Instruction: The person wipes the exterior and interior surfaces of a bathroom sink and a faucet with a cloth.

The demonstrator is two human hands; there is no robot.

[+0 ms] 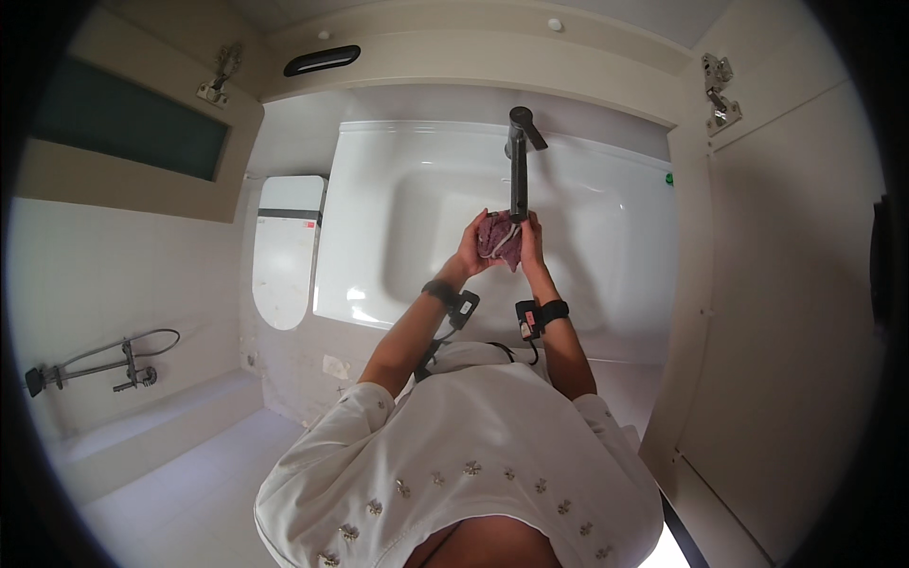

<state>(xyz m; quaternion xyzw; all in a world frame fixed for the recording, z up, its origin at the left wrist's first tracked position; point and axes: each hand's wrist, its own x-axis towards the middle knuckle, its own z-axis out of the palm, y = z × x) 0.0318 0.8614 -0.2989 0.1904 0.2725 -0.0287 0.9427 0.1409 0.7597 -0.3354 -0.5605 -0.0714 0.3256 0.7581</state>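
Observation:
A bunched purple-mauve cloth is held between both of my hands, under the spout of a dark faucet. A pale strand runs across the cloth and looks like a stream of water or a light edge; I cannot tell which. My left hand wraps the cloth's left side, fingers curled over it. Along its right side my right hand presses, fingertips close to the spout. Both hands are above the white sink. Parts of the fingers are hidden behind the cloth and the faucet.
Left of the sink stands a white toilet with its lid down. An open cabinet door is at the upper left, another door panel at the right. A shower fixture hangs on the left wall. Wrist straps with small boxes sit on both forearms.

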